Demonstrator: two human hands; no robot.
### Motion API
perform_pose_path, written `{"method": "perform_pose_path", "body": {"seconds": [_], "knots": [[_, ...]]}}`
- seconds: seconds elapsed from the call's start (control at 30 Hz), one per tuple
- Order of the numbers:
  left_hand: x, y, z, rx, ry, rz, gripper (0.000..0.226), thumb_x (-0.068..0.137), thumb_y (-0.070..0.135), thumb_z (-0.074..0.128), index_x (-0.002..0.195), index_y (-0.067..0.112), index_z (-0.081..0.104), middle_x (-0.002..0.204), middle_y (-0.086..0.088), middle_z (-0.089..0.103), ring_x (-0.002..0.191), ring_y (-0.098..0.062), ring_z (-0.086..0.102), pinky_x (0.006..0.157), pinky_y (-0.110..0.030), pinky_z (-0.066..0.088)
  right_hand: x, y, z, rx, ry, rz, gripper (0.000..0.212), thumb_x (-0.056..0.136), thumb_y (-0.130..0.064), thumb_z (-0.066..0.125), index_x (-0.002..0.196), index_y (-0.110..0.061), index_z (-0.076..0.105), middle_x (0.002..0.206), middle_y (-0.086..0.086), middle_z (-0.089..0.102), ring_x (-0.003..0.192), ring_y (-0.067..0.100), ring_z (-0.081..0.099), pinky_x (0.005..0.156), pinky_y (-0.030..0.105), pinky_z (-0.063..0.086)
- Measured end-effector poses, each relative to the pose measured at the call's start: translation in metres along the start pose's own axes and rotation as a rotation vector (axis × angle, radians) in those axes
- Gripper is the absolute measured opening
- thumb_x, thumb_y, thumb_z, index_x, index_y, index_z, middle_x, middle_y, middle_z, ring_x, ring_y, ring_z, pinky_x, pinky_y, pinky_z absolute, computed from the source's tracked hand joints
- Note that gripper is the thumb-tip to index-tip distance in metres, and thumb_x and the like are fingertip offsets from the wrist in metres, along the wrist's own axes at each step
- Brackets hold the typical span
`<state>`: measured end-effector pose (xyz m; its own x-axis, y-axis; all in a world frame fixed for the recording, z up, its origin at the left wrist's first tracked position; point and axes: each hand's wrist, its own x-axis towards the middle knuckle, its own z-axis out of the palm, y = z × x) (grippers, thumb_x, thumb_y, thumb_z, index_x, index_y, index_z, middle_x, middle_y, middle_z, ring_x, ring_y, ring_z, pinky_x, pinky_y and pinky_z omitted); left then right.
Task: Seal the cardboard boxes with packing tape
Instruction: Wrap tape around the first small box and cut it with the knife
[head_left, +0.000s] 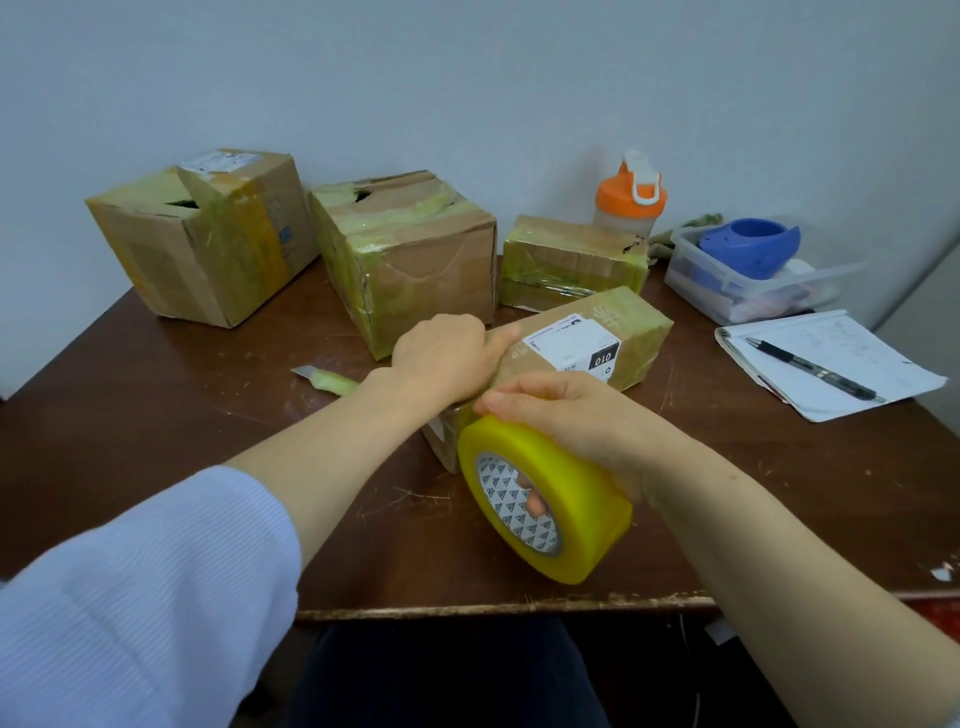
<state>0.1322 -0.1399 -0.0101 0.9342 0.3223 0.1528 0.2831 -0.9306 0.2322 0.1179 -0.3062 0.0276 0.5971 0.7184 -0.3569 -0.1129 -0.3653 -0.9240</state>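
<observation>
A long cardboard box (587, 340) with a white shipping label lies on the brown table (156, 415), angled away from me. My left hand (447, 353) rests on the box's top, thumb stretched along it and the other fingers out of sight. My right hand (566, 415) grips a big yellow roll of packing tape (545, 499) at the box's near end, fingers through its core. Three more taped boxes stand behind: a left one (208, 239) with a gap in its top, a middle one (410, 260) and a small one (571, 260).
A box cutter (322, 378) wrapped in tape lies left of my left hand. At the back right stand an orange-capped bottle (630, 200) and a clear tub (748, 280) holding a blue tape dispenser. A notepad (831, 364) with a pen (813, 369) lies at the right.
</observation>
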Motion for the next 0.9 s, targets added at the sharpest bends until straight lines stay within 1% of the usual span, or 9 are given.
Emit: {"method": "perform_pose_path", "body": {"seconds": [0.13, 0.23, 0.33, 0.5, 0.57, 0.63, 0.7, 0.8, 0.9], "knots": [[0.004, -0.005, 0.000, -0.041, 0.117, 0.030, 0.053, 0.100, 0.048, 0.027, 0.066, 0.011, 0.046, 0.076, -0.008, 0.056, 0.082, -0.033, 0.057, 0.064, -0.034, 0.034, -0.002, -0.001, 0.001, 0.023, -0.023, 0.010, 0.022, 0.087, -0.033, 0.067, 0.102, -0.018, 0.069, 0.089, 0.020, 0.068, 0.045, 0.026, 0.061, 0.045, 0.032, 0.053], [0.009, -0.010, -0.006, -0.164, -0.004, -0.049, 0.059, 0.097, 0.055, 0.029, 0.060, 0.014, 0.051, 0.063, -0.002, 0.050, 0.074, -0.030, 0.057, 0.056, -0.032, 0.032, -0.002, 0.000, 0.001, 0.031, -0.021, 0.006, 0.024, 0.087, -0.033, 0.066, 0.104, -0.016, 0.068, 0.090, 0.020, 0.068, 0.045, 0.025, 0.061, 0.045, 0.032, 0.053], [0.010, -0.017, -0.003, -0.197, -0.109, -0.158, 0.072, 0.083, 0.078, 0.022, 0.068, 0.017, 0.057, 0.066, 0.000, 0.050, 0.065, -0.021, 0.051, 0.052, -0.030, 0.032, -0.001, 0.000, 0.001, 0.034, -0.015, 0.004, 0.023, 0.087, -0.033, 0.066, 0.104, -0.017, 0.069, 0.088, 0.019, 0.068, 0.046, 0.026, 0.062, 0.046, 0.033, 0.054], [0.004, -0.017, -0.002, -0.209, -0.085, -0.150, 0.067, 0.095, 0.062, 0.023, 0.057, 0.012, 0.049, 0.062, -0.005, 0.052, 0.065, -0.023, 0.051, 0.057, -0.032, 0.033, 0.000, -0.001, 0.000, 0.048, -0.012, 0.027, 0.027, 0.085, -0.033, 0.068, 0.107, -0.017, 0.067, 0.097, 0.024, 0.067, 0.045, 0.024, 0.061, 0.044, 0.031, 0.051], [0.006, -0.013, -0.009, -0.183, -0.121, -0.169, 0.067, 0.096, 0.059, 0.020, 0.067, 0.009, 0.053, 0.076, -0.010, 0.060, 0.076, -0.027, 0.053, 0.067, -0.032, 0.035, 0.000, -0.002, -0.001, 0.052, -0.005, 0.023, 0.028, 0.086, -0.032, 0.067, 0.109, -0.016, 0.067, 0.099, 0.025, 0.066, 0.043, 0.022, 0.061, 0.042, 0.029, 0.051], [0.000, -0.008, -0.010, -0.041, -0.105, -0.154, 0.077, 0.093, 0.066, 0.014, 0.107, 0.004, 0.057, 0.108, -0.016, 0.062, 0.096, -0.033, 0.056, 0.073, -0.035, 0.038, -0.002, -0.001, -0.001, 0.042, -0.007, 0.013, 0.025, 0.087, -0.032, 0.066, 0.107, -0.017, 0.068, 0.096, 0.023, 0.067, 0.044, 0.022, 0.061, 0.042, 0.029, 0.052], [-0.010, -0.005, -0.008, 0.083, -0.104, -0.067, 0.088, 0.085, 0.073, 0.007, 0.146, 0.012, 0.026, 0.134, -0.017, 0.049, 0.118, -0.034, 0.049, 0.085, -0.042, 0.041, -0.002, 0.001, -0.002, 0.035, -0.012, 0.010, 0.023, 0.087, -0.033, 0.066, 0.104, -0.018, 0.069, 0.090, 0.021, 0.068, 0.047, 0.024, 0.063, 0.044, 0.031, 0.053], [-0.018, -0.003, -0.008, 0.045, -0.286, 0.082, 0.072, 0.092, 0.059, 0.012, 0.152, 0.021, -0.001, 0.151, -0.013, 0.025, 0.133, -0.032, 0.030, 0.106, -0.047, 0.031, 0.001, 0.000, -0.001, 0.012, 0.003, 0.025, 0.024, 0.084, -0.034, 0.069, 0.104, -0.020, 0.069, 0.093, 0.020, 0.068, 0.052, 0.027, 0.065, 0.045, 0.032, 0.054], [-0.013, -0.007, -0.015, -0.142, -0.279, 0.072, 0.066, 0.097, 0.053, 0.023, 0.152, 0.020, 0.005, 0.152, -0.009, 0.025, 0.140, -0.027, 0.023, 0.115, -0.044, 0.014, 0.001, -0.001, 0.000, -0.011, 0.000, 0.004, 0.025, 0.084, -0.034, 0.068, 0.105, -0.019, 0.069, 0.094, 0.020, 0.068, 0.047, 0.027, 0.063, 0.044, 0.031, 0.053]]}}
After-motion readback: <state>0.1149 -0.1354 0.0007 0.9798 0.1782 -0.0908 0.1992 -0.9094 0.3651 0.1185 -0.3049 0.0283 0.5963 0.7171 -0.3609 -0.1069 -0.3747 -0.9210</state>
